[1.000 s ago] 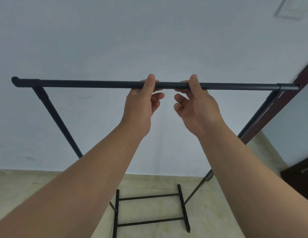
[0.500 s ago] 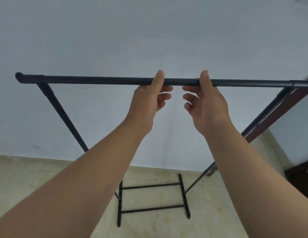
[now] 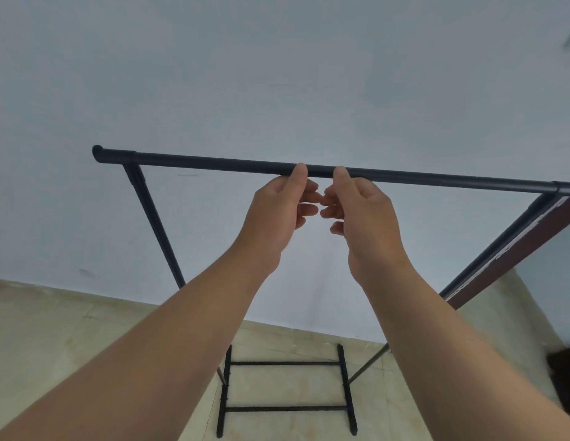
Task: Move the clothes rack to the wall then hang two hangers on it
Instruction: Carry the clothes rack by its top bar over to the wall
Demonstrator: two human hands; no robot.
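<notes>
The black clothes rack [image 3: 213, 162] stands close in front of the pale wall [image 3: 277, 74], with its top bar running across the view and slanted side poles at each end. Its ladder-like base [image 3: 283, 409] rests on the floor. My left hand [image 3: 277, 211] and my right hand [image 3: 366, 218] are side by side just under the middle of the bar. Only the thumb tips touch the bar. The fingers of both hands curl loosely below it, around nothing. No hanger is in view.
A dark brown door frame [image 3: 531, 237] runs along the wall right behind the rack's right pole. A dark object [image 3: 566, 377] sits at the right edge on the beige tiled floor [image 3: 70, 338].
My hands have come closer together and slipped down off the bar, so only the thumbs still touch it. The rack sits farther right and lower in view.
</notes>
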